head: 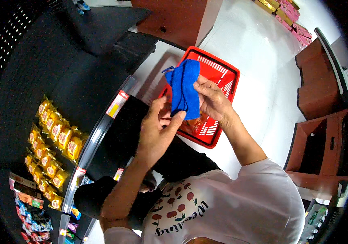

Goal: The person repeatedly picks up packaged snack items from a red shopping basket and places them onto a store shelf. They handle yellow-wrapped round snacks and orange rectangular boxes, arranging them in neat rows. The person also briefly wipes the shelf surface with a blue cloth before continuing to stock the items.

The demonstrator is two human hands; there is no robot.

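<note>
A folded blue cloth [184, 88] with a loose fringe or cord at its upper left is held up between my hands. My left hand [161, 128] has its thumb on the cloth's lower edge, the fingers partly behind it. From the other side, my right hand [212, 99] pinches the cloth's right edge between thumb and fingers. Below the cloth, on the floor, is a red plastic shopping basket [236, 88] with slotted walls. Something in shiny clear wrapping lies in the basket's lower part, largely hidden by the cloth and hands.
To the left, a black store shelf [70, 88] with a clear price-tag rail [93, 137] carries rows of yellow wrapped packets [56, 131]. Brown cabinets [311, 143] line the right. A brown cabinet [168, 21] stands beyond the basket; pink and gold boxes [287, 18] lie farther off.
</note>
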